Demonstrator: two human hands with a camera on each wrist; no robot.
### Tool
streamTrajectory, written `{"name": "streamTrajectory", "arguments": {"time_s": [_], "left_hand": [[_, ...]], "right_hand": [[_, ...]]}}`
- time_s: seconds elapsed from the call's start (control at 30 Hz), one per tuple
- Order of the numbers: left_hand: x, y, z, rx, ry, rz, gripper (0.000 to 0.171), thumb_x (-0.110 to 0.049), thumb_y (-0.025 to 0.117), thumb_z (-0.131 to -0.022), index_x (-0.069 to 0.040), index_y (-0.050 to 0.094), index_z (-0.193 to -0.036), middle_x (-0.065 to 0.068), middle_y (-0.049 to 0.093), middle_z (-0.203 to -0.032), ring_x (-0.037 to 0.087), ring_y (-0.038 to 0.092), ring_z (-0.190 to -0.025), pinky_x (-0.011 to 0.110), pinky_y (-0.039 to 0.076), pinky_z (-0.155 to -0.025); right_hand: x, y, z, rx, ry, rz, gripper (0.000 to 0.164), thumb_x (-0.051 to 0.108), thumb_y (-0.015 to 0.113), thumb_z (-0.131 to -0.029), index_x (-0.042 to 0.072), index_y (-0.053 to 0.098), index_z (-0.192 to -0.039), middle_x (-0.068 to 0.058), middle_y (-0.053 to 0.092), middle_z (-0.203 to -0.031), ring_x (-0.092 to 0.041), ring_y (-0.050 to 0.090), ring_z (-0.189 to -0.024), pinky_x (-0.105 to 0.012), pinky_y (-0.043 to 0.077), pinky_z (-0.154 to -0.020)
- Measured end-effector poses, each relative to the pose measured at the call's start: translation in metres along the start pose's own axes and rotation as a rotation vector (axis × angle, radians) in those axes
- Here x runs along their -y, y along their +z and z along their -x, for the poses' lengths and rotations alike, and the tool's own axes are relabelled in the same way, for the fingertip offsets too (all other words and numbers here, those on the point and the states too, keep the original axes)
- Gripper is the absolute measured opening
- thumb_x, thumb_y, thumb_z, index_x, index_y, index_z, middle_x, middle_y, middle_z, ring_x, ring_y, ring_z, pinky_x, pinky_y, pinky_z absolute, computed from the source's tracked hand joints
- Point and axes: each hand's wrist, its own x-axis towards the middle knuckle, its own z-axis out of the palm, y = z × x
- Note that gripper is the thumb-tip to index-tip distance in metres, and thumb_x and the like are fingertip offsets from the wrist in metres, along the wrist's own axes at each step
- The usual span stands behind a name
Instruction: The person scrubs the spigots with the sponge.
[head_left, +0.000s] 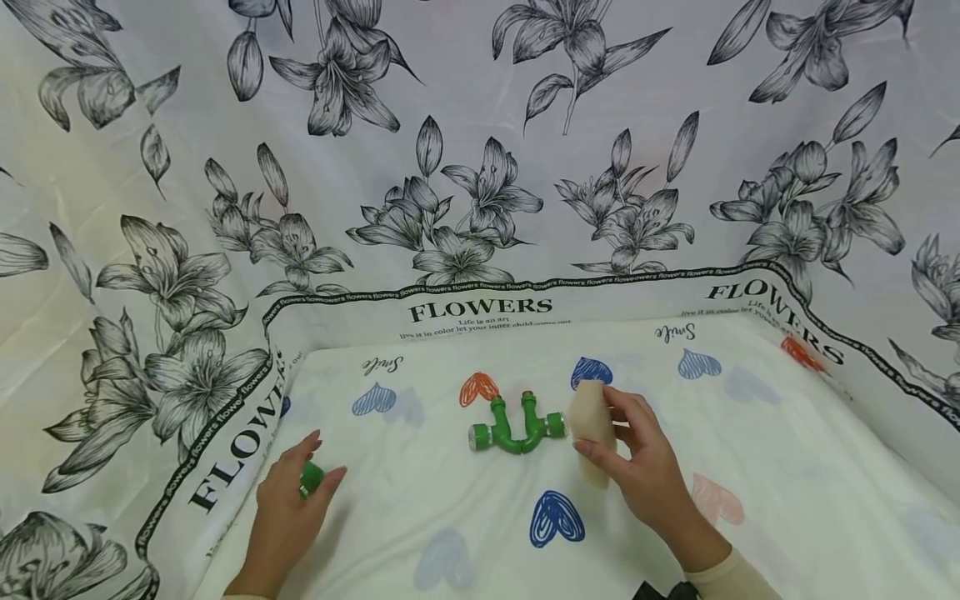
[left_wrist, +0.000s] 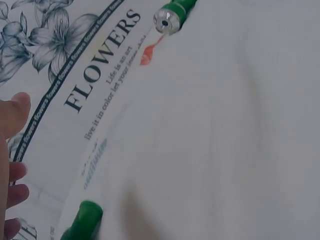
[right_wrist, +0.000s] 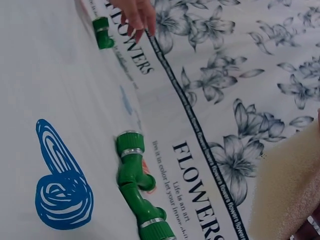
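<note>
While my right hand (head_left: pixel 647 468) pinched a beige sponge-like block (head_left: pixel 591 421), thumb on its near side and fingers along its right side, my left hand (head_left: pixel 283 512) had its thumb well apart from its loosely curved fingers and gripped nothing. The block stood roughly on end in my grasp, to the right of the middle of the white cloth (head_left: pixel 390 525); I could not tell whether its lower end touched the fabric. Behind its top, a printed blue heart (head_left: pixel 590 372) showed in part.

Just left of the block lay a green U-shaped fitting (head_left: pixel 521 442), its two short upright-looking ends pointing away from me and a ribbed green cap at either side. The left cap had a clear, glassy-looking face. From the head view the right cap came very near the block, but my right wrist view showed a gap between them. An orange heart (head_left: pixel 477 389) was printed on the cloth just beyond the fitting.

A short green piece (head_left: pixel 311 479) lay on the cloth by my left hand, partly hidden behind it in the head view; both wrist views showed it apart from my fingers. Beyond the cloth hung a white curtain (head_left: pixel 465 50) printed with black line-drawn lilies.
</note>
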Motion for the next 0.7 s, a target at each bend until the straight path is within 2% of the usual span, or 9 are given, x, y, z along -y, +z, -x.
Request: {"name": "streamTrajectory", "arguments": {"time_s": [0.17, 0.33, 0.4, 0.5, 0.57, 0.7], "left_hand": [[-0.029, 0.012, -0.01, 0.046, -0.03, 0.094, 0.076, -0.017, 0.086, -0.098, -0.007, 0.047, -0.162, 0.012, 0.067, -0.139, 0.035, 0.064, -0.122, 0.057, 0.051, -0.097], [-0.054, 0.032, -0.025, 0.047, 0.012, 0.178, 0.075, -0.016, 0.087, -0.097, -0.007, 0.048, -0.16, 0.006, 0.069, -0.136, 0.028, 0.069, -0.117, 0.035, 0.053, -0.095], [-0.064, 0.043, -0.03, 0.051, 0.027, 0.211, 0.073, -0.017, 0.087, -0.097, -0.007, 0.049, -0.159, 0.005, 0.07, -0.135, 0.027, 0.07, -0.116, 0.035, 0.054, -0.095], [-0.078, 0.059, -0.037, 0.07, 0.026, 0.266, 0.072, -0.02, 0.086, -0.098, -0.01, 0.049, -0.159, 0.003, 0.07, -0.135, 0.024, 0.07, -0.117, 0.047, 0.057, -0.095], [-0.086, 0.07, -0.04, 0.093, 0.017, 0.307, 0.073, -0.023, 0.085, -0.099, -0.012, 0.048, -0.16, 0.002, 0.069, -0.136, 0.024, 0.069, -0.119, 0.053, 0.058, -0.096], [-0.1, 0.09, -0.048, 0.136, -0.016, 0.392, 0.072, -0.026, 0.083, -0.101, -0.016, 0.046, -0.162, 0.002, 0.068, -0.138, 0.027, 0.067, -0.122, 0.057, 0.057, -0.1]], "right_hand": [[0.0, -0.006, 0.002, -0.018, 0.015, 0.002, 0.073, 0.002, 0.085, -0.095, 0.004, 0.051, -0.159, -0.005, 0.055, -0.139, -0.023, 0.057, -0.121, -0.017, 0.051, -0.102], [0.002, -0.012, 0.003, -0.029, 0.024, 0.005, 0.073, 0.002, 0.086, -0.095, 0.003, 0.05, -0.159, -0.005, 0.055, -0.139, -0.021, 0.056, -0.121, -0.017, 0.051, -0.102], [0.003, -0.014, 0.004, -0.033, 0.024, -0.005, 0.074, 0.001, 0.086, -0.094, 0.004, 0.051, -0.159, -0.004, 0.055, -0.139, -0.022, 0.056, -0.121, -0.017, 0.051, -0.102], [0.004, -0.015, 0.006, -0.034, 0.021, -0.018, 0.073, 0.0, 0.085, -0.094, 0.004, 0.052, -0.158, -0.005, 0.055, -0.14, -0.026, 0.056, -0.121, -0.018, 0.052, -0.102], [0.005, -0.016, 0.007, -0.037, 0.018, -0.029, 0.073, 0.0, 0.086, -0.094, 0.004, 0.052, -0.158, -0.005, 0.055, -0.14, -0.028, 0.056, -0.121, -0.018, 0.052, -0.102], [0.006, -0.018, 0.009, -0.046, 0.016, -0.033, 0.073, 0.0, 0.086, -0.093, 0.005, 0.052, -0.158, -0.005, 0.055, -0.141, -0.029, 0.056, -0.121, -0.018, 0.052, -0.101]]}}
